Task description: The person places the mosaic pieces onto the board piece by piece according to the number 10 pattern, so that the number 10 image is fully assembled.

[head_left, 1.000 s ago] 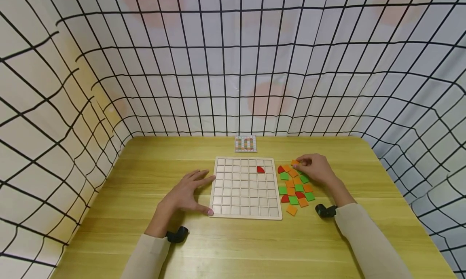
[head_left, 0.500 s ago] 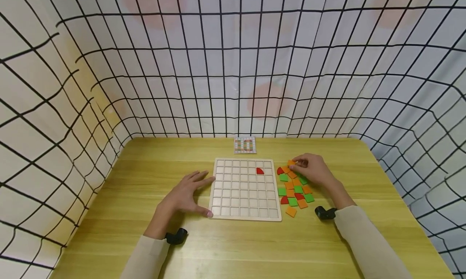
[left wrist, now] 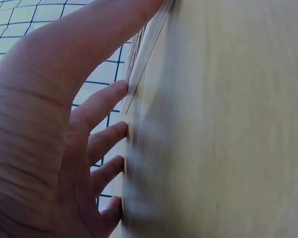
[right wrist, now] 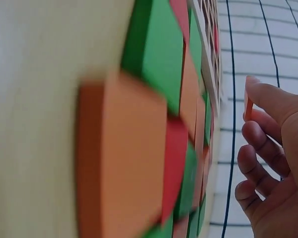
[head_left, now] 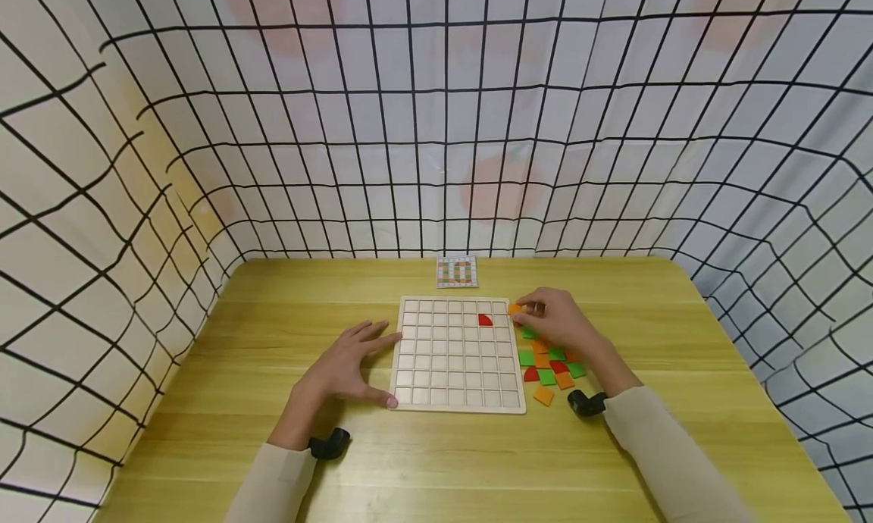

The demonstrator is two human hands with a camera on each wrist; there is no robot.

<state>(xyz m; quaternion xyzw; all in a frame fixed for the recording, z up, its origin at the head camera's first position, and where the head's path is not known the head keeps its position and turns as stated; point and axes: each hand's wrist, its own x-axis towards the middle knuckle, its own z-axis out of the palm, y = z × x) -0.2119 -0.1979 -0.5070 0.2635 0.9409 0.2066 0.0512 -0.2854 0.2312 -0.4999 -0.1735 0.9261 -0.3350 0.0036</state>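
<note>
Orange tile (head_left: 514,309): one, pinched between the thumb and index finger of the right hand (head_left: 554,317), other fingers loosely curled; position, by the far right corner of the grid board, contact with the rim not certain. Change: half a second ago tile and hand were over the far end of the loose pieces; both have since shifted left to the board's edge. Meaning, by judgement: mid-transfer, picked out but not yet laid in a cell. Grid board (head_left: 450,364): pale, flat on the bench (head_left: 436,462); one red quarter-round piece (head_left: 485,321) in the second row from the far side, next-to-last column at right. Left hand (head_left: 344,361): unmoved, fingers spread, holding nothing, index finger and thumb at the board's left edge. Loose pieces (head_left: 541,361): orange, green and red, right of the board. Patterned card (head_left: 457,271): beyond the board.
</note>
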